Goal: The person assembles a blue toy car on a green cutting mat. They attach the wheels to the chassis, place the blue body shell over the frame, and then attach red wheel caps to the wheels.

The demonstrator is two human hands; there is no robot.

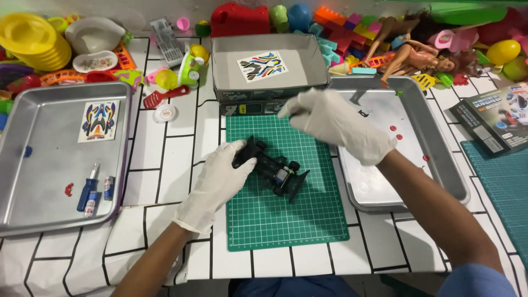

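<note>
A small black toy car chassis (pixel 273 168) with a silver motor lies on the green cutting mat (pixel 286 214) in the middle of the table. My left hand (pixel 217 184), in a white glove, grips the chassis at its left end. My right hand (pixel 335 126), also gloved, hovers above the mat's upper right corner with fingers loosely spread; I cannot see anything in it. It hangs over the left edge of the right metal tray (pixel 440 165).
A left metal tray (pixel 33 214) holds a sticker sheet (pixel 98 120), a blue screwdriver (pixel 87 190) and batteries. A grey cardboard box (pixel 269 66) with another sticker sheet stands behind the mat. Toys crowd the back edge. A printed box (pixel 498 118) lies at right.
</note>
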